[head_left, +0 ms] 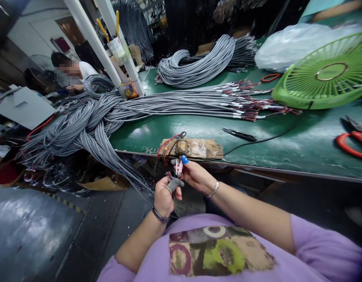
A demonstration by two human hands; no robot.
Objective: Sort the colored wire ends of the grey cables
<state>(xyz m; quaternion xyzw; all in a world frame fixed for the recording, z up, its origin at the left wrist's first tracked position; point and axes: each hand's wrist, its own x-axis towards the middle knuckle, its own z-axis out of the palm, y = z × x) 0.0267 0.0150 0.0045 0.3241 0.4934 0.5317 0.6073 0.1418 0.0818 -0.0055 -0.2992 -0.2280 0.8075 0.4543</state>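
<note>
Held low at the bench's front edge, my left hand (165, 197) is closed on a grey cable whose thin coloured wires (169, 175) fan out at the top. Grey coverings sit on some of its fingers. Beside it, my right hand (195, 175) pinches a small pale pink tool (179, 167) close to the wire ends; a blue covering is on one fingertip. Just beyond both hands, a worn wooden block (204, 149) with a brownish lump and red and black leads lies on the edge of the green bench (166, 131).
Grey cable bundles (169, 102) stretch across the bench, and some hang over its front at left. Black snips (239, 134), red-handled scissors (353, 141), a green fan (324, 74) and a plastic bag (286, 47) lie to the right. Another person (81, 72) is at the back left.
</note>
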